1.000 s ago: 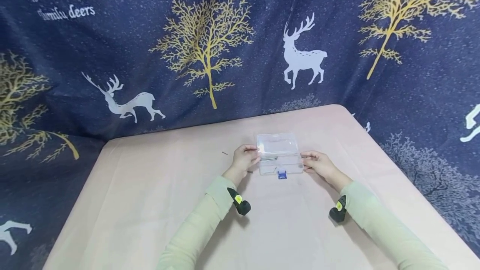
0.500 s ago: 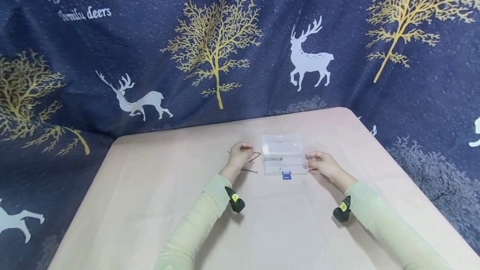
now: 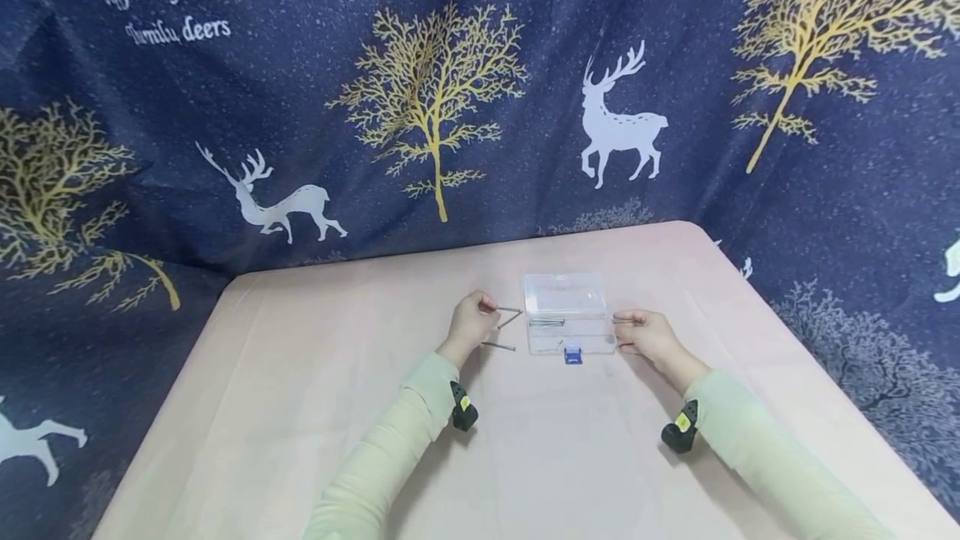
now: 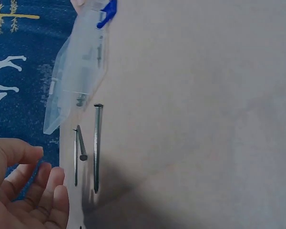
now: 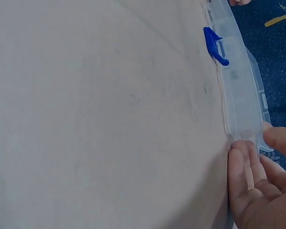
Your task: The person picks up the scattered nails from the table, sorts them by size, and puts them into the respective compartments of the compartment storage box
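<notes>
A clear plastic box [image 3: 572, 332] with a blue latch [image 3: 573, 355] lies with its lid [image 3: 564, 294] raised, and several nails [image 3: 547, 322] are inside. My left hand [image 3: 472, 319] is beside loose nails left of the box. In the left wrist view its fingers curve loosely around nothing. A long nail [image 4: 97, 148], a thinner nail [image 4: 76, 160] and a third nail [image 4: 81, 143] lie near that hand. At the box's right end is my right hand [image 3: 654, 336]; in the right wrist view, its fingertips [image 5: 238, 148] touch the end wall and its thumb is near the lid.
A pale pink cloth [image 3: 300, 390] covers the table. Its far edge meets a dark blue curtain [image 3: 300, 123] printed with deer and trees. Each wrist wears a black camera, such as the left wrist camera [image 3: 463, 407].
My left hand has come off the box's left side and moved slightly left, exposing nails it covered. My right hand stays at the box's right end. The head view has shifted slightly.
</notes>
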Tool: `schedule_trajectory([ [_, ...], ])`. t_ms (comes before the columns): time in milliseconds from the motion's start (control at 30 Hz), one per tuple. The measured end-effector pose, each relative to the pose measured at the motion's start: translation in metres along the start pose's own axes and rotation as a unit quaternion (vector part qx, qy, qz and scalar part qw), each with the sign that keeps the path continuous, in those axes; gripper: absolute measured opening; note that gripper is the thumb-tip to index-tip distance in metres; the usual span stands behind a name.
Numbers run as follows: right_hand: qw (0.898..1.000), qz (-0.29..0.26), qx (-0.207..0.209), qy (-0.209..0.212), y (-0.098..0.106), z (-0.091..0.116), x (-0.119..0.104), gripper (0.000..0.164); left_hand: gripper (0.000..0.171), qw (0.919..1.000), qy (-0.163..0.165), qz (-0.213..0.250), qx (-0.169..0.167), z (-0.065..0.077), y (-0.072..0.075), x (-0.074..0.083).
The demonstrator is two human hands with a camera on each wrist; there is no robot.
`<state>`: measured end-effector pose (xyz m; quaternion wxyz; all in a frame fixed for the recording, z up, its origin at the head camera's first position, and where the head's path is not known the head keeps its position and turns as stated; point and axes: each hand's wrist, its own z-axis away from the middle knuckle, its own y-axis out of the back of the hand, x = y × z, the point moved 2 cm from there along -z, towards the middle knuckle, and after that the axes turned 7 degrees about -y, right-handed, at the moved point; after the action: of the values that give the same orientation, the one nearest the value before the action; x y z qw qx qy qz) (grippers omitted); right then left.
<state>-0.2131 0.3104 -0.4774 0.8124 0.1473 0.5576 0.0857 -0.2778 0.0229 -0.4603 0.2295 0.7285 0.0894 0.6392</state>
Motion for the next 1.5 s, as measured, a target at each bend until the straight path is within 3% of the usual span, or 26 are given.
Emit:
schedule_trajectory([
  [167, 1.0, -0.022, 0.003, -0.01, -0.001, 0.0, 0.004, 0.045, 0.014, 0.9972, -0.022, -0.072, -0.008, 0.001, -0.004, -0.004],
  [333, 1.0, -0.017, 0.001, -0.026, -0.002, -0.001, 0.007, 0.047, 0.014, 0.9928, -0.016, -0.116, -0.025, 0.002, -0.006, -0.007],
  [467, 0.999, -0.009, 0.005, -0.04, -0.004, -0.002, 0.008, 0.048, 0.011, 0.9906, 0.0, -0.132, -0.036, 0.004, -0.007, -0.009],
  [600, 0.999, -0.009, 0.006, -0.044, -0.006, -0.003, 0.008, 0.048, 0.01, 0.9889, 0.014, -0.146, -0.025, 0.007, -0.007, -0.009],
  [1167, 0.999, 0.009, 0.008, -0.034, -0.001, -0.002, 0.01, 0.042, 0.009, 0.9846, 0.014, -0.173, -0.017, 0.001, -0.01, -0.011],
  [1333, 0.999, 0.009, 0.004, -0.034, 0.0, -0.002, 0.007, 0.042, 0.01, 0.9812, 0.004, -0.191, -0.029, -0.002, -0.01, -0.01],
  [1500, 1.0, 0.0, -0.004, -0.027, 0.001, -0.003, 0.005, 0.042, 0.015, 0.9741, -0.009, -0.217, -0.062, -0.005, -0.01, -0.008],
])
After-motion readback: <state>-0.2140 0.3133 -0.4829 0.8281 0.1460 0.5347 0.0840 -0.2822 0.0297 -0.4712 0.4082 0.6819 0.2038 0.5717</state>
